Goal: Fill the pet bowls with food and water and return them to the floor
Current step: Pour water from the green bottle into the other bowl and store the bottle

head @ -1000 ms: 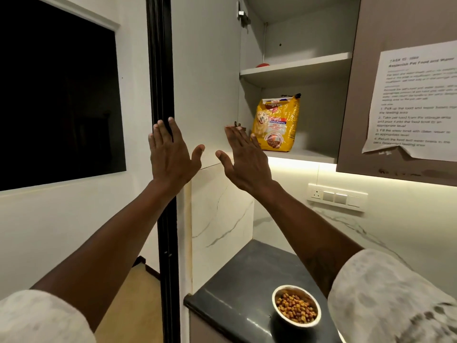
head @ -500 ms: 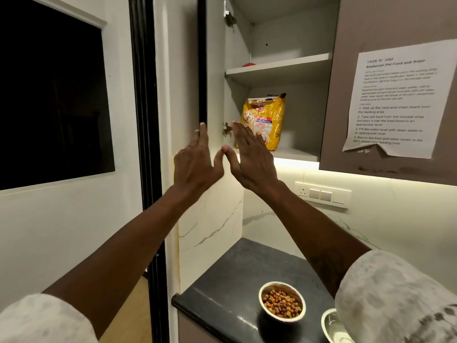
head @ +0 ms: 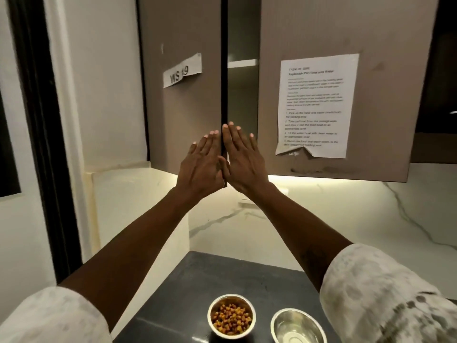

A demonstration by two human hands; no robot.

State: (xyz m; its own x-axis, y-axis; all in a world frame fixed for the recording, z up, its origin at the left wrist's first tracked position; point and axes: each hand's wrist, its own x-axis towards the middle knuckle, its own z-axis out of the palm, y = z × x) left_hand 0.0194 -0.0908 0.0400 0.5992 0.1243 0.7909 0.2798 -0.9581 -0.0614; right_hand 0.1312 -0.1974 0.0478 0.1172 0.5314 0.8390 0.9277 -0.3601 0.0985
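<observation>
Two steel pet bowls stand on the dark counter (head: 188,288) at the bottom of the view. The left bowl (head: 231,316) is full of brown kibble. The right bowl (head: 296,328) holds no kibble; whether there is water in it I cannot tell. My left hand (head: 201,167) lies flat, fingers apart, on the left cupboard door (head: 183,115), near its lower right edge. My right hand (head: 243,159) is flat too, beside that door's edge and in front of the narrow gap. Neither hand holds anything. The food bag is hidden behind the door.
The right cupboard door (head: 346,33) carries a printed task sheet (head: 316,105). A paper label (head: 182,70) marked WS 19 is taped on the left door. A white marble wall runs behind the counter, and a black door frame (head: 37,134) stands at the left.
The left cupboard door has swung from wide open to almost shut, pushed by both hands. The yellow food bag has gone out of sight, and the second bowl has come into view.
</observation>
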